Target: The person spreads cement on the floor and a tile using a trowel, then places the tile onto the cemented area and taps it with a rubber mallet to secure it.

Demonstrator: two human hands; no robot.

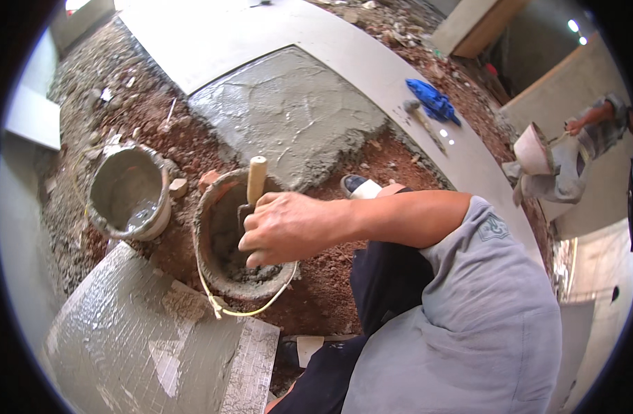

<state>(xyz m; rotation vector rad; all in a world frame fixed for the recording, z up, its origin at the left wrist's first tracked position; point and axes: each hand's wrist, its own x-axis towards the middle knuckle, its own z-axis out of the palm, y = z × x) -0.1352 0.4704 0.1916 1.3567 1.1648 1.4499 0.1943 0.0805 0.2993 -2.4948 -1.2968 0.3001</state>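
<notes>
My right hand [282,224] is closed around the wooden handle of a trowel [257,178], which points upward. Its metal neck shows beside my fingers; the blade is hidden. The hand is over a bucket [205,241] with a crusted rim and grey mortar [251,272] inside. A pale yellow handle [254,312] hangs down its near side. To its left, another bucket [161,217] holds wet grey slurry [133,200]. Below them lies a large tile [251,366], mostly coated with wet grey paste. My left hand is not in view.
Wet mortar [289,103] fills a gap bordered by pale floor tiles [358,65]. A mallet [425,125] and a blue cloth or bag [434,100] lie on the tiles. Reddish rubble [323,303] surrounds the buckets. At right, another person's hand [575,126] is near a pinkish bucket [534,150].
</notes>
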